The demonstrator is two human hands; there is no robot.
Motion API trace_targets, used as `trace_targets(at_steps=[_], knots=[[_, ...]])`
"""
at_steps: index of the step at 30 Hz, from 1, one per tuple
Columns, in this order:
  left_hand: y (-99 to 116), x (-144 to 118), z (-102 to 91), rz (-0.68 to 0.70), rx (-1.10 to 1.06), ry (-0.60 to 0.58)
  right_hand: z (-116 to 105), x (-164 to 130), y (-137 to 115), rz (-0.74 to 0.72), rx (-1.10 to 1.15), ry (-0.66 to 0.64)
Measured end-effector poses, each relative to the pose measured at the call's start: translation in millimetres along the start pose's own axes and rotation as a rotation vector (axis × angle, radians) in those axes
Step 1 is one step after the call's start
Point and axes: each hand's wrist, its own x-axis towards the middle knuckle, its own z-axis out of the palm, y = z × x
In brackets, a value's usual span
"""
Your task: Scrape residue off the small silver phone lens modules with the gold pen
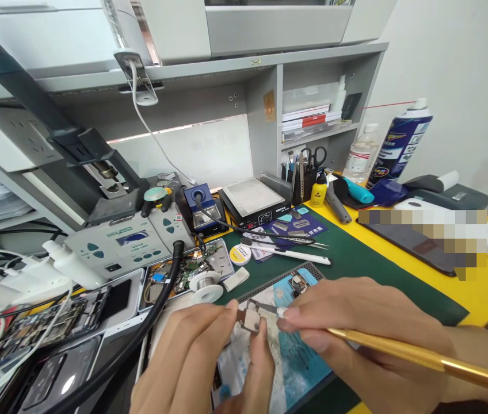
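Observation:
My left hand [201, 353] pinches a small square metal-faced module with a brown flex strip [251, 319] between thumb and fingers. It looks like a phone camera part, but I cannot be sure. My right hand [356, 339] grips a gold-handled craft knife [395, 348] like a pen. Its grey blade [265, 307] reaches the module's upper edge; whether it touches is too small to tell. Both hands are over a blue and white patterned work pad [285, 345]. Another small camera-like part [297, 284] lies at the pad's far end.
On the left are a solder reel [206, 286], a tray of circuit boards [192, 267], a thick black hose [170, 287] and a rework station [127, 244]. Behind lie a white pen-shaped tool [296, 253] and a hot plate [255, 201]. A dark phone [408, 244] rests at right.

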Motion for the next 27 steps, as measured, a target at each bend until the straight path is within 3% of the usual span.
trace_targets(at_steps=[10, 20, 27], knots=[[-8.4, -3.0, 3.3, 0.014, 0.042, 0.015, -1.0, 4.9, -5.6, -0.009, -0.029, -0.005], [-29.3, 4.2, 23.3, -0.024, -0.069, -0.112, 1.5, 2.8, -2.3, -0.010, -0.011, 0.009], [-40.2, -3.2, 27.9, -0.035, -0.096, -0.129, -1.4, 2.7, -2.3, -0.050, -0.029, -0.017]])
